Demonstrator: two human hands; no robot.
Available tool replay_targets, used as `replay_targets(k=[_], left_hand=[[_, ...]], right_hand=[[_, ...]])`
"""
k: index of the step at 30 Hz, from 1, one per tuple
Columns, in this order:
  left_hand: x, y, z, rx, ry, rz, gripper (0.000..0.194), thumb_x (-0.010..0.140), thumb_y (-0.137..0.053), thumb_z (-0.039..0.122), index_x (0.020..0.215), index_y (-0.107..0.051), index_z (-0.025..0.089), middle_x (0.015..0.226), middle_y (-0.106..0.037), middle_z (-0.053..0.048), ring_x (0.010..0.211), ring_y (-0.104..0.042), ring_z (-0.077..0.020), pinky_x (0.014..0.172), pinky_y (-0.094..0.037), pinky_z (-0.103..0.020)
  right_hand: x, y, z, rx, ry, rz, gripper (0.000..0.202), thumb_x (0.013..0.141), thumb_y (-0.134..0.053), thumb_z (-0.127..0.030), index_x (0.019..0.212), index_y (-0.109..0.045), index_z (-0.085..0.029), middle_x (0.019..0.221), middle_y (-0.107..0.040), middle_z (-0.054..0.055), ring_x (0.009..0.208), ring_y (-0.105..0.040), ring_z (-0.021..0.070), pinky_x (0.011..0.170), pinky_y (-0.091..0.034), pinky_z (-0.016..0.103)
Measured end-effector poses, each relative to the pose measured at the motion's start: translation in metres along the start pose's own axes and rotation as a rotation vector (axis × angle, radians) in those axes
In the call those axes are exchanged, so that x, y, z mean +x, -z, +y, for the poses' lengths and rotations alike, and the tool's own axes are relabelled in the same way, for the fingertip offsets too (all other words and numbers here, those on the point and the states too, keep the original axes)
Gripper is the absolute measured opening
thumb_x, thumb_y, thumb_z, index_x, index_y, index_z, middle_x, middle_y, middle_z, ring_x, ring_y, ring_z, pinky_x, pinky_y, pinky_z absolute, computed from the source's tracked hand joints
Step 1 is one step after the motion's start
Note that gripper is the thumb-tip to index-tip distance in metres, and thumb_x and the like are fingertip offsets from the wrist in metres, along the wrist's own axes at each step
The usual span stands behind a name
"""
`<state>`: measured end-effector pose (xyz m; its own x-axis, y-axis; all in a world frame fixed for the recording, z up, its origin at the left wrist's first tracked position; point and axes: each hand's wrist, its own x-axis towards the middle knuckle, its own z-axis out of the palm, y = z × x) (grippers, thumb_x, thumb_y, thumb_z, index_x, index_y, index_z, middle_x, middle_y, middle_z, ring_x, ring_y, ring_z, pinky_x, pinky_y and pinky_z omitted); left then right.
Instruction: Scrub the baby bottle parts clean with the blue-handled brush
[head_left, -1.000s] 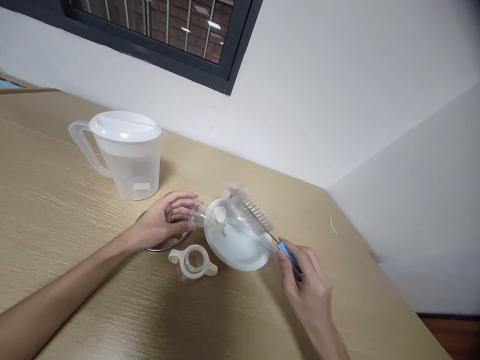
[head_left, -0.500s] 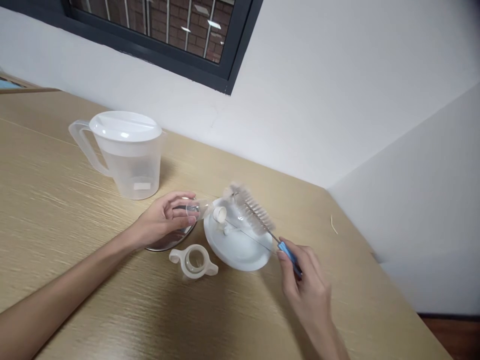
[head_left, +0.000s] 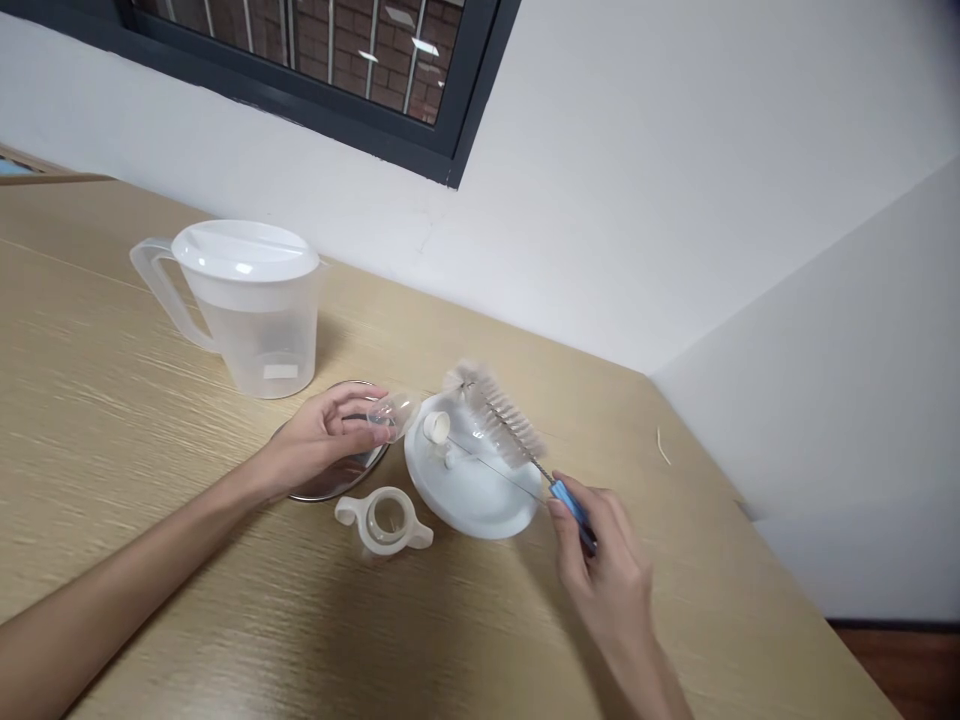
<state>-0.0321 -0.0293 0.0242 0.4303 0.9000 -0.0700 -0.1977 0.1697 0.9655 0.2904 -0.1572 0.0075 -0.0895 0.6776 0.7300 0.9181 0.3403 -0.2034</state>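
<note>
My left hand (head_left: pixel 330 440) is closed round a small clear plastic cup or cap (head_left: pixel 403 410), tilted on its side above a round shiny metal plate (head_left: pixel 330 487). My right hand (head_left: pixel 611 555) grips the blue handle of a bottle brush (head_left: pixel 506 420), its pale bristles pointing up and left over a white bowl (head_left: pixel 442 505). At the bowl's left side is a small white ring-shaped piece (head_left: pixel 436 428). A thin wire crosses the bowl towards my right hand; its ends are unclear. In front of the plate stands a clear container with a two-handled whitish collar (head_left: pixel 381 548).
A lidded translucent pitcher (head_left: pixel 259 330) stands on the wooden table (head_left: pixel 247 610) at the back left. A thin pale strip (head_left: pixel 663 446) lies on the right. White walls (head_left: pixel 600 200) and a dark-framed window (head_left: pixel 442 150) bound the table's far side.
The brush bristles, blurred before, now look sharper. The clear cup has tilted slightly, its far end rising. Both hands keep their grips, and the whole view has shifted a little.
</note>
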Motion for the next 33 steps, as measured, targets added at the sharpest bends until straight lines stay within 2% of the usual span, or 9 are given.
replay_targets(k=[5,8,10,15,22,26,28,30,33], left_hand=[[0.0,0.002,0.0,0.006,0.007,0.015,0.057,0.079,-0.086,0.042,0.126,-0.062,0.021,0.113,-0.079,-0.01,0.101,-0.076,-0.0242,0.088,-0.059,-0.035],[0.0,0.002,0.001,-0.085,0.027,0.017,0.055,0.082,-0.085,0.042,0.126,-0.062,0.019,0.114,-0.079,-0.012,0.092,-0.077,-0.0207,0.086,-0.059,-0.032],[0.001,0.003,0.001,-0.175,0.029,0.015,0.049,0.082,-0.085,0.041,0.119,-0.063,0.017,0.113,-0.079,-0.013,0.086,-0.077,-0.0185,0.083,-0.059,-0.03],[0.002,0.004,0.0,-0.251,0.036,0.0,0.037,0.087,-0.081,0.038,0.111,-0.063,0.017,0.11,-0.079,-0.013,0.083,-0.076,-0.0169,0.08,-0.059,-0.027],[-0.003,0.003,-0.001,-0.169,0.005,-0.048,0.051,0.085,-0.083,0.036,0.129,-0.061,0.021,0.122,-0.076,-0.01,0.089,-0.073,-0.0142,0.084,-0.058,-0.025],[-0.005,0.002,0.0,-0.132,0.013,-0.046,0.058,0.082,-0.085,0.032,0.134,-0.058,0.027,0.132,-0.07,-0.01,0.094,-0.073,-0.0189,0.076,-0.06,-0.029],[-0.003,0.003,-0.002,-0.079,0.003,-0.031,0.065,0.078,-0.088,0.03,0.135,-0.057,0.027,0.129,-0.069,-0.01,0.099,-0.072,-0.0219,0.074,-0.06,-0.03],[0.001,0.003,-0.005,-0.007,-0.034,0.012,0.071,0.071,-0.092,0.027,0.133,-0.058,0.024,0.121,-0.07,-0.009,0.103,-0.07,-0.023,0.077,-0.059,-0.031],[0.007,0.004,-0.012,0.133,-0.136,0.088,0.074,0.063,-0.096,0.026,0.127,-0.059,0.02,0.116,-0.07,-0.009,0.107,-0.068,-0.0235,0.093,-0.057,-0.039]], right_hand=[[-0.003,0.001,-0.015,0.079,0.068,-0.012,0.036,0.096,-0.061,-0.008,0.131,-0.061,-0.017,0.104,-0.065,0.009,0.086,-0.063,0.0155,0.062,-0.05,0.024],[-0.001,-0.002,-0.016,0.062,0.07,-0.043,0.035,0.096,-0.062,-0.009,0.13,-0.061,-0.017,0.102,-0.064,0.008,0.084,-0.063,0.0141,0.063,-0.051,0.024],[0.0,-0.004,-0.013,0.032,0.044,-0.04,0.031,0.097,-0.061,-0.011,0.128,-0.062,-0.017,0.101,-0.064,0.007,0.083,-0.062,0.0139,0.065,-0.051,0.024],[-0.001,-0.002,-0.008,0.028,-0.002,0.0,0.026,0.098,-0.06,-0.012,0.124,-0.062,-0.016,0.1,-0.065,0.007,0.084,-0.062,0.0141,0.067,-0.051,0.024],[0.0,-0.004,-0.022,0.094,0.081,-0.066,0.034,0.098,-0.059,-0.011,0.131,-0.06,-0.017,0.099,-0.064,0.007,0.083,-0.064,0.0141,0.065,-0.051,0.024],[0.002,-0.004,-0.014,0.046,0.031,-0.055,0.031,0.098,-0.059,-0.013,0.128,-0.061,-0.019,0.097,-0.064,0.006,0.079,-0.064,0.014,0.062,-0.051,0.024],[0.003,-0.002,-0.01,0.033,0.019,-0.03,0.03,0.098,-0.059,-0.013,0.127,-0.062,-0.019,0.098,-0.065,0.006,0.079,-0.065,0.0145,0.061,-0.051,0.024],[0.002,0.002,-0.009,0.037,0.016,-0.002,0.03,0.098,-0.058,-0.013,0.127,-0.062,-0.019,0.099,-0.066,0.007,0.08,-0.065,0.0153,0.063,-0.052,0.025],[-0.001,0.004,-0.014,0.074,0.056,0.005,0.036,0.097,-0.059,-0.01,0.132,-0.06,-0.019,0.101,-0.066,0.008,0.084,-0.065,0.0167,0.067,-0.054,0.027]])
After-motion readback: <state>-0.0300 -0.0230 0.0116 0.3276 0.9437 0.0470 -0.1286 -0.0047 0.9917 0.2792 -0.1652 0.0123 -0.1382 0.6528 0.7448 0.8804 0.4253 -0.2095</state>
